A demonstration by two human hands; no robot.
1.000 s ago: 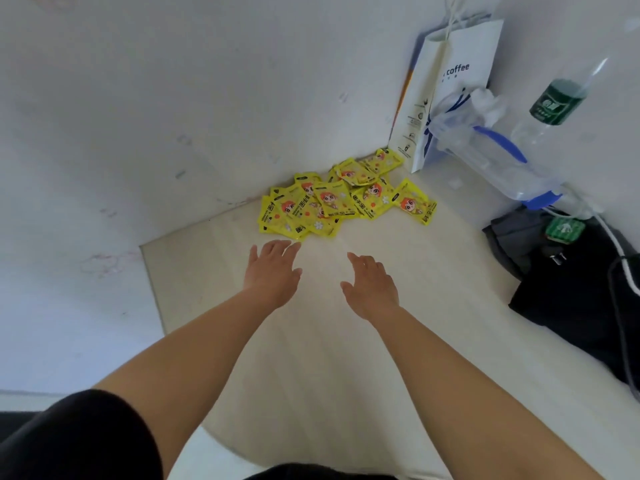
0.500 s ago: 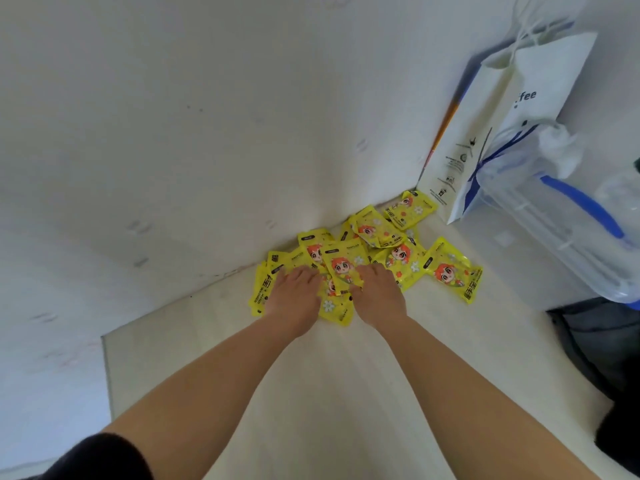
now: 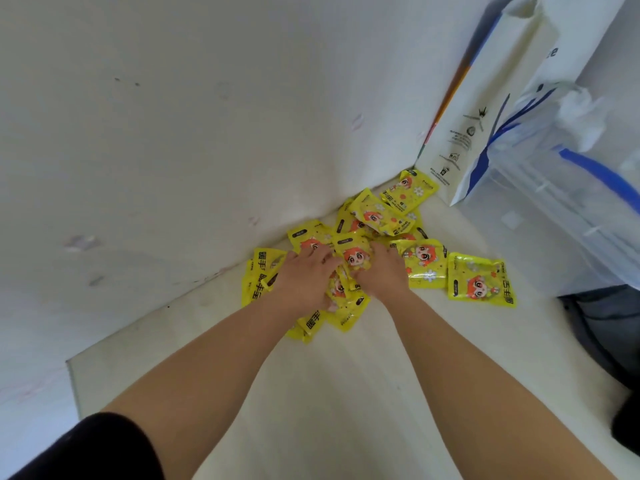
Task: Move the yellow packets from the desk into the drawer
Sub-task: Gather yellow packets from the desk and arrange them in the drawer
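Looking down from the head camera: finds the yellow packets point(image 3: 426, 263) heaped at twelve o'clock on the bench point(image 3: 346, 393), tight against the wall point(image 3: 207, 133), with one stray packet point(image 3: 479, 280) lying apart at three o'clock of the heap. Finds the left hand point(image 3: 304, 282) spread over the heap's nine o'clock side, grip wide, fingers lightly bent and pressing down rather than closing. Finds the right hand point(image 3: 381, 271) just beside it at three o'clock, fingertips tucked out of sight under a crumpled packet; cannot tell whether that grip holds anything. Shows no drawer anywhere.

Reads as the gathering step, with nothing lifted yet. To do it well:

- Sweep both hands inward and toward six o'clock, bunching the probably slippery wrappers into one stack before closing either grip.
- Slide thumbs under the bottom layer, squeeze from both sides, and lift only once the stack feels firm.
- Take a modest bundle rather than everything at once.
- Mind the packets at one o'clock, just beside the paper bag point(image 3: 485, 116) and near the plastic box point(image 3: 571, 188), and avoid dragging either along.
- Fetch the stray packet on a later pass.
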